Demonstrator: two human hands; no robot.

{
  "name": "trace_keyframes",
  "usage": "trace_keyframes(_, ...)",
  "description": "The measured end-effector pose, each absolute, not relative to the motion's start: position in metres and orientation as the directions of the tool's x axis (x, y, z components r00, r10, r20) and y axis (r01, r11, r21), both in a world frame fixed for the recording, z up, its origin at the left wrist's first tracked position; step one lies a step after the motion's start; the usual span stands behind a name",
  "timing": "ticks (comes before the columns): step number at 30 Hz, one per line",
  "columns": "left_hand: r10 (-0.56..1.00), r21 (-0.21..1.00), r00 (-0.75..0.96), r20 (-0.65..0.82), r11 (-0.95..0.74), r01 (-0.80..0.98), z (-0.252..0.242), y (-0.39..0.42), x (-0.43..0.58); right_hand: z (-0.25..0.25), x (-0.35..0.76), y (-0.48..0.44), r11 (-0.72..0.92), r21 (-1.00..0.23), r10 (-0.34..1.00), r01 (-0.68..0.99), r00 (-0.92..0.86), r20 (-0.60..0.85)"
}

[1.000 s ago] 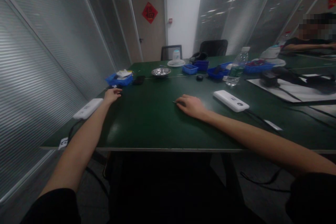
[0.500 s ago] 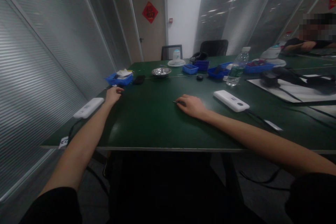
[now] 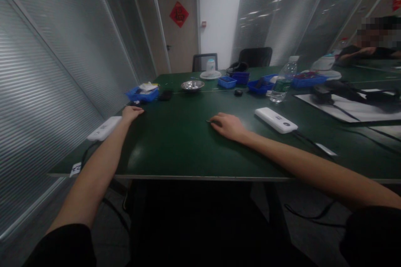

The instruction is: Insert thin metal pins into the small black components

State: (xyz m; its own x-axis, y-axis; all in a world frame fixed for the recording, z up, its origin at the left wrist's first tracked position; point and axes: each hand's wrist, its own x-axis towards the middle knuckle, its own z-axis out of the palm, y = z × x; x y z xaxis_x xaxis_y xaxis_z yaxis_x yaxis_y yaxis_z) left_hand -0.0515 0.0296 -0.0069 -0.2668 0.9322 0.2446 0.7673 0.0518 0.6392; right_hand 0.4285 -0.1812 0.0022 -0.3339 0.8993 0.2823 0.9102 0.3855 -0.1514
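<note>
My left hand point(image 3: 131, 113) lies low over the left side of the green table point(image 3: 175, 142). Its fingers are stretched out to the right and nothing shows in them. Just beyond it are a small white item point(image 3: 137, 102) and a blue tray point(image 3: 142, 95) holding white tissue-like material. My right hand point(image 3: 229, 126) rests on the table with curled fingers around a thin pen-like object point(image 3: 208, 121). Only the pointed tip sticks out on the left; the rest is hidden by the fingers.
White power banks point(image 3: 276, 120) with cables lie beside both arms. Farther back stand a metal bowl point(image 3: 192, 86), a dark flat object point(image 3: 166, 95), a computer mouse point(image 3: 238, 92), a blue basket point(image 3: 227, 82) and a water bottle point(image 3: 284, 80). Another person point(image 3: 369, 52) sits at the far right.
My left hand has drawn back slightly toward me and left, away from the small white item, and its fingers have straightened. My right hand has stayed put.
</note>
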Motion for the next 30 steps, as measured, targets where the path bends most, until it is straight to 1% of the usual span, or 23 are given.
trace_keyframes(2,0.936,0.655,-0.287,0.206,0.086,0.751,-0.007,0.028,-0.053,0.002,0.429,-0.181,0.387,-0.15,0.899,0.91,-0.336,0.281)
trace_keyframes(4,0.945,0.657,-0.266,0.189,0.079,0.749,-0.006,0.026,-0.051,0.002,0.429,-0.181,0.392,-0.15,0.897,0.908,-0.341,0.28)
trace_keyframes(7,0.979,0.656,-0.127,0.16,-0.01,0.754,-0.002,0.021,-0.032,0.002,0.428,-0.181,0.406,-0.151,0.892,0.901,-0.355,0.281)
trace_keyframes(9,0.99,0.657,0.041,0.138,-0.123,0.744,0.001,0.013,-0.009,0.003,0.428,-0.182,0.422,-0.152,0.886,0.894,-0.37,0.28)
trace_keyframes(11,0.957,0.654,0.26,0.131,-0.28,0.703,0.003,0.0,0.023,0.004,0.427,-0.184,0.448,-0.152,0.874,0.881,-0.396,0.281)
trace_keyframes(12,0.914,0.651,0.383,0.134,-0.373,0.662,0.004,-0.01,0.041,0.005,0.426,-0.185,0.468,-0.151,0.865,0.871,-0.415,0.283)
trace_keyframes(14,0.77,0.644,0.622,0.141,-0.548,0.534,0.004,-0.033,0.077,0.008,0.425,-0.188,0.514,-0.151,0.839,0.844,-0.459,0.291)
trace_keyframes(16,0.62,0.648,0.767,0.165,-0.654,0.389,0.005,-0.059,0.108,0.009,0.424,-0.191,0.568,-0.159,0.807,0.807,-0.509,0.301)
trace_keyframes(18,0.529,0.649,0.822,0.212,-0.705,0.286,0.005,-0.082,0.13,0.009,0.424,-0.193,0.626,-0.165,0.764,0.762,-0.558,0.324)
trace_keyframes(20,0.489,0.637,0.838,0.243,-0.731,0.242,0.005,-0.099,0.142,0.008,0.424,-0.194,0.675,-0.161,0.721,0.72,-0.596,0.353)
trace_keyframes(23,0.472,0.63,0.845,0.252,-0.743,0.227,0.007,-0.109,0.145,0.007,0.424,-0.195,0.711,-0.162,0.685,0.685,-0.62,0.383)
trace_keyframes(30,0.425,0.65,0.864,0.27,-0.742,0.162,0.009,-0.104,0.139,0.012,0.422,-0.201,0.736,-0.207,0.66,0.644,-0.617,0.428)
